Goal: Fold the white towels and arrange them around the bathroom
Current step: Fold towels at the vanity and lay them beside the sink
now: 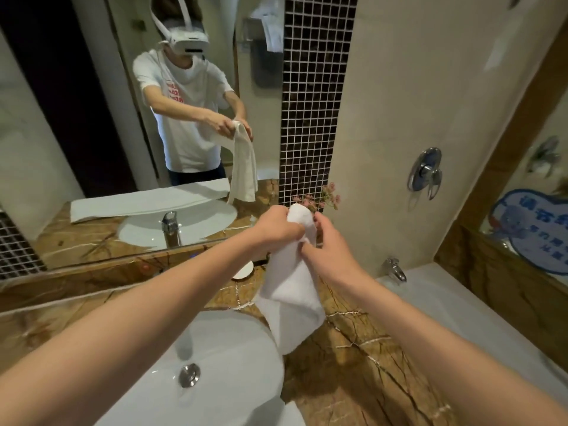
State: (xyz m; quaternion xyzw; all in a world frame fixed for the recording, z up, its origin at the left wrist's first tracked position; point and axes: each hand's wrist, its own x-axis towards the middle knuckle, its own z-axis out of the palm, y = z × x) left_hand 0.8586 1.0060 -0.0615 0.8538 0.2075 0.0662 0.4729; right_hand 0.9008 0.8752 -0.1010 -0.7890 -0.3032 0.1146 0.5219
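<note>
Now both hands [278, 230] [330, 244] grip white towel [290, 290] above counter [353, 358]

The white towel [292, 290] hung lengthwise, bunched narrow at its top between the left hand [276, 229] and right hand [330, 244]. Its wider lower end dangled over the table [353, 364].
</note>
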